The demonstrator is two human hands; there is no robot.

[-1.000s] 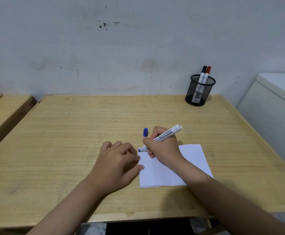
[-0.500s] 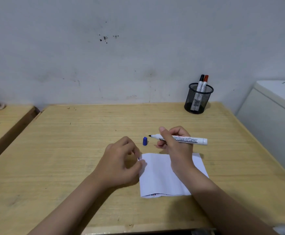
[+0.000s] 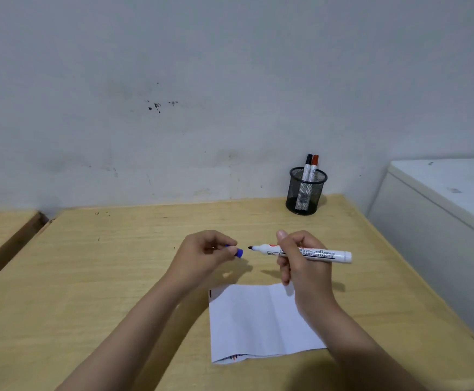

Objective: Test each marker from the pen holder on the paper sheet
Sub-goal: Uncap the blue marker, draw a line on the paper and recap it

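Both hands have risen off the paper sheet (image 3: pixel 258 320) since the earlier frames: the left hand (image 3: pixel 202 256), which a moment ago rested beside the sheet, has picked up the blue cap (image 3: pixel 238 252) that stood on the table (image 3: pixel 103 277), and the right hand (image 3: pixel 304 263) has swung the marker (image 3: pixel 314 253) from writing angle to level. Cap and exposed tip face each other, near but apart, above the table just beyond the sheet's far edge. By this evidence the marker's test stroke is likely finished and recapping is the step in hand. Left hand: fingers curled narrowly, pinching the cap at their tips. Right hand: closed around the middle of the marker barrel, thumb raised. The sheet lies flat and unheld, coloured marks showing at its near edge. Two capped markers, one black-topped (image 3: pixel 307 167) and one red-topped (image 3: pixel 313 168), stand in the mesh pen holder (image 3: pixel 306 197) at the table's far right.
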